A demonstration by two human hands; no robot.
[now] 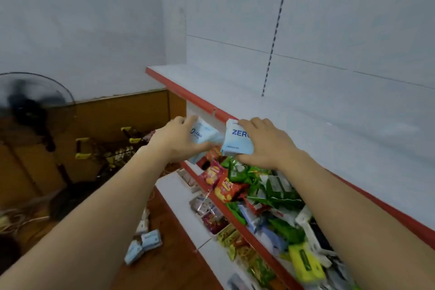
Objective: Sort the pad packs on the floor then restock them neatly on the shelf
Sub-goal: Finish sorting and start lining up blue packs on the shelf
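My left hand (pixel 175 140) grips a light blue pad pack (pixel 203 135) printed with "LEAKS". Beside it, my right hand (pixel 263 142) grips a second light blue pad pack (pixel 235 139) printed with "ZERO". Both packs are held close together just below the red front edge of the bare white top shelf (pixel 294 110). Several more light blue pad packs (pixel 144 241) lie on the brown floor at the foot of the shelving.
The shelf below (pixel 259 198) is crowded with green, red and yellow snack packets. Lower shelves (pixel 211 216) carry more small goods. A black standing fan (pixel 30 103) is at the left, with a wire rack (pixel 110 148) against the brown wall panel.
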